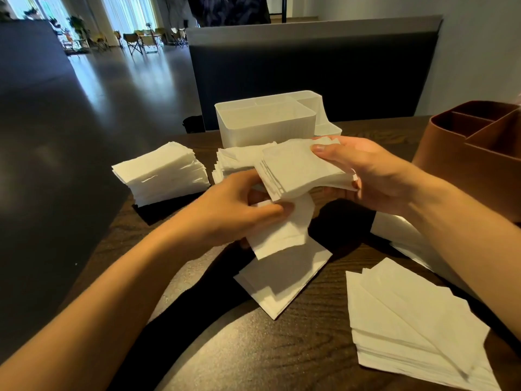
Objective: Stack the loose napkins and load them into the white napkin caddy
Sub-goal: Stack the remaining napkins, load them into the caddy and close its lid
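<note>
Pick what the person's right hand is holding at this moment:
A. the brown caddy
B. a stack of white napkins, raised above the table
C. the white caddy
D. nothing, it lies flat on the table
B: the right hand grips a stack of napkins lifted in front of the white caddy, while the left hand pinches a loose napkin beneath it.

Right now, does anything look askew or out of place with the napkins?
Yes. One napkin droops out from under the bundle held by both hands, pinched by the left hand. The pile at near right is fanned out, edges unaligned.
</note>
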Demonstrator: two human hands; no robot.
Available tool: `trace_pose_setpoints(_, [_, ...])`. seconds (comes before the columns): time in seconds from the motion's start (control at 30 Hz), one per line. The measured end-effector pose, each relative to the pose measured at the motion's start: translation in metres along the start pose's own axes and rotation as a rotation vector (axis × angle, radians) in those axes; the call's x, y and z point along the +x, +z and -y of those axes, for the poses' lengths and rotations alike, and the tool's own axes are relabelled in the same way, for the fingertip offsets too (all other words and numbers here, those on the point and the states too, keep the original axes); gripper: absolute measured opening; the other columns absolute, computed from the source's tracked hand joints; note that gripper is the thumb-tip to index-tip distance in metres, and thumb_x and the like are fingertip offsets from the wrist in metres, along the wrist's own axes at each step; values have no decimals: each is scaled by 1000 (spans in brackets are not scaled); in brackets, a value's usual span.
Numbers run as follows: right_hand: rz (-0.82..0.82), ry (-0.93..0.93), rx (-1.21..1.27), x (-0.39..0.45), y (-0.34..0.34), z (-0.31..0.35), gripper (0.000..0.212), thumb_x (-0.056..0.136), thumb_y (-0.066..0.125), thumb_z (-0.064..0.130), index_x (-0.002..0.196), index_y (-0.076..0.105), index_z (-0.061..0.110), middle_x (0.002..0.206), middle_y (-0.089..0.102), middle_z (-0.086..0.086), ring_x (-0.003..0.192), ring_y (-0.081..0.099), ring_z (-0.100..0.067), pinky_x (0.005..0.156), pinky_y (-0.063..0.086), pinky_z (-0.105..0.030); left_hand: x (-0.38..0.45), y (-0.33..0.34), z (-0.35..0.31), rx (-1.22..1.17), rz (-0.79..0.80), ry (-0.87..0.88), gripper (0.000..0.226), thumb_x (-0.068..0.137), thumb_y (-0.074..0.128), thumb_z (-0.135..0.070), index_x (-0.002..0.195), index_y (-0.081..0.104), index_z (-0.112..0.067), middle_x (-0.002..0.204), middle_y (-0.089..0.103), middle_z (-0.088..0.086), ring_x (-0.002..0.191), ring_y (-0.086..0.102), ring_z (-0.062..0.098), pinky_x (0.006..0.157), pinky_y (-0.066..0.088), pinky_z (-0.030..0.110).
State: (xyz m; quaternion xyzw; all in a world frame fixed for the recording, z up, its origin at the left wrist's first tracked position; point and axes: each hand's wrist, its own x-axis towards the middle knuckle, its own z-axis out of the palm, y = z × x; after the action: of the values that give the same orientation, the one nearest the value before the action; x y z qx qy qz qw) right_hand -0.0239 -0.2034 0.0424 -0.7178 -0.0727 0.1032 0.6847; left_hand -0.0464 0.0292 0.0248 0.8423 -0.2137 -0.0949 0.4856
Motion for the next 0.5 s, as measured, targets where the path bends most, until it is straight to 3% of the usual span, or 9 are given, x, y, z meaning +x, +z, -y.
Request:
trace_pose_setpoints(0.13, [-4,-7,-5,-1,-1,0,45,78,68,39,120,63,24,105,73,3,102,67,-15,74,57,-17,-2,7,3,36,56,-78,32,78,68,-32,109,70,-28,104,78,-5,99,73,20,98,57,43])
trace_pose_setpoints(0.2, [-6,-3,-14,-1,0,1,51,77,68,40,124,62,22,110,72,1,105,66,-17,75,57,-18,-3,9,1,168,116,-106,12,82,66,-33,90,68,-25,91,75,-2,84,68,19,86,57,41])
trace_pose_setpoints(0.27, [-10,1,-18,0,1,0,50,79,68,40,126,60,22,114,70,-1,109,64,-19,75,58,-19,-3,8,-1,302,153,-123,10,89,67,-33,81,65,-26,84,72,-4,78,64,14,79,57,39])
trace_pose_setpoints(0.37, [-16,-1,-25,0,1,-1,42,87,66,37,126,60,22,115,70,-2,110,64,-20,79,57,-21,-5,6,-5,364,164,-111,21,90,71,-42,83,66,-23,83,72,-4,73,61,7,68,53,28])
trace_pose_setpoints(0.5, [-18,5,-43,1,1,-2,43,86,66,38,125,61,22,115,71,-1,111,64,-20,79,58,-22,-7,9,-5,310,135,-91,22,84,80,-39,95,67,-26,96,71,-12,92,65,-4,81,52,18])
